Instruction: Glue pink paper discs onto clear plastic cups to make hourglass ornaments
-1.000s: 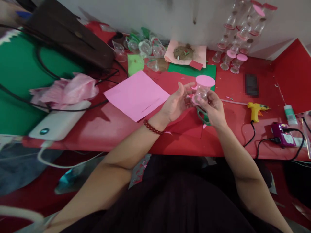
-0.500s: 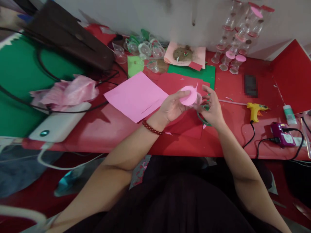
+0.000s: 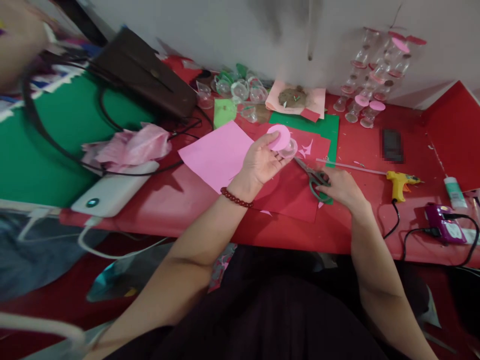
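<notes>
In the head view, the left hand (image 3: pixel 262 162), with a red bead bracelet (image 3: pixel 235 198) on its wrist, is closed on a small clear plastic cup (image 3: pixel 290 149). Thumb and fingers pinch the cup, which is tilted on its side just above the counter (image 3: pixel 168 200). A round pink paper disc (image 3: pixel 279 137) covers the cup's end and faces up and left. The right hand (image 3: pixel 341 187) is apart from the left, lower and to the right. It lies curled over the green handles of a pair of metal scissors (image 3: pixel 314 177), and I cannot tell whether it grips them. The scissors lie on a red paper sheet (image 3: pixel 292 197), their blades pointing far-left towards the cup. Just left of the left hand lies a flat pink paper sheet (image 3: pixel 219 152), and beyond the cup a green paper sheet (image 3: pixel 324 127). To the right of the right hand a yellow glue gun (image 3: pixel 399 181) rests on the counter, with a purple device (image 3: pixel 444 225) further right. On the left sit a white power bank (image 3: pixel 112 192) and crumpled pink material (image 3: pixel 129 145). Against the far wall on the right stands a cluster of clear plastic cups (image 3: pixel 369 65).
</notes>
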